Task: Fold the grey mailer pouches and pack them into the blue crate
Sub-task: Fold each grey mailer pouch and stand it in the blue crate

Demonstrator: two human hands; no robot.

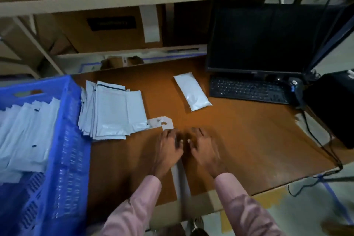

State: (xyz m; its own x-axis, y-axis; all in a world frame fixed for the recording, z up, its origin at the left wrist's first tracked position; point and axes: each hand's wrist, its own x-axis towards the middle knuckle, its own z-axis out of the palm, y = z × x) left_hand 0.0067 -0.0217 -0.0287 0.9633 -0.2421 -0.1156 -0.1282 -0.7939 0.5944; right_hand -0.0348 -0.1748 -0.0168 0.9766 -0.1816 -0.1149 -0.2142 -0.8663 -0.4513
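Step in hand, by judgement: between pouches, with both hands low on the brown worktop (pixel 239 140) and nothing plainly held. Left hand (pixel 169 144) and right hand (pixel 204 147) lie side by side at 6 o'clock of the worktop, palms down, fingers loosely spread and released; both are motion-blurred, so whether the fingertips press the surface cannot be told. A pale strip (pixel 180 178) runs toward the near edge between the wrists; what it is cannot be told. Stack of flat grey mailer pouches (pixel 113 109): fanned pile at 9 o'clock of the worktop, just beside the blue crate (pixel 70 140), unfolded. A small torn white scrap (pixel 161 122) lies between the stack and the left fingertips. One filled white pouch (pixel 192 93): apart at 12 o'clock, lying diagonally, near the keyboard (pixel 249 91). The blue crate, at far 9 o'clock, already holds rows of packed pouches (pixel 28 130), standing on edge. Next move, by judgement: reach toward 10 o'clock, draw the top pouch clear of the slippery pile without dragging its neighbours, and lay it flat to fold. Surroundings: dark monitor (pixel 268 38) at 1 o'clock, cables trailing at 3 o'clock, cardboard boxes (pixel 107 28) on shelving behind; dim light.
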